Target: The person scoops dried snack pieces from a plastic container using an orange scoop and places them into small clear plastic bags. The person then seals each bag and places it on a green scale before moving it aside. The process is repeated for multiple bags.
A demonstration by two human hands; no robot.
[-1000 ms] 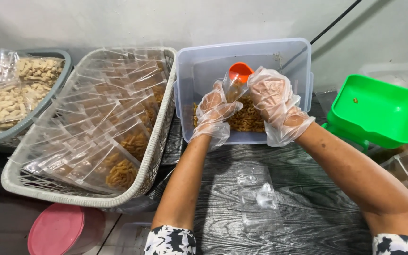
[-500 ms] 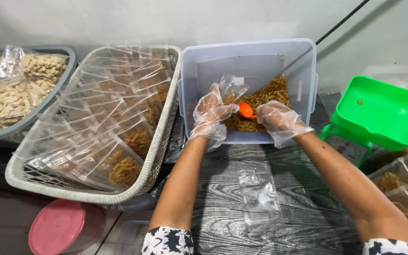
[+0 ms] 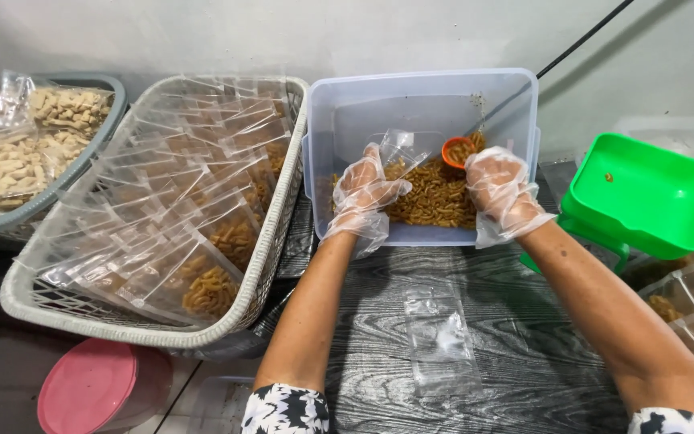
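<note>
A: The orange scoop (image 3: 458, 150) is loaded now, tipped up beside the small clear bag (image 3: 399, 151). Half a second ago it was down in the snack sticks (image 3: 435, 197), and a second ago it was raised and looked empty.

B: So one dip and lift has gone by. Where does it sit?

A: Inside the clear plastic tub (image 3: 427, 104), above the heap, just right of the bag's mouth.

B: And the hands?

A: Both wear thin plastic gloves. The right hand (image 3: 504, 193) is closed around the scoop's handle. The left hand (image 3: 367, 193) pinches the bag's edge, holding it upright and open.

B: Meaning?

A: My judgement: the scoop is filled and the bag is about to receive a portion; nothing has gone in yet that I can see.

B: Anything around?

A: A white basket (image 3: 275, 257) of filled bags on the left, a green scale pan (image 3: 644, 197) on the right, and an empty bag (image 3: 439, 337) on the table (image 3: 524, 370).
</note>
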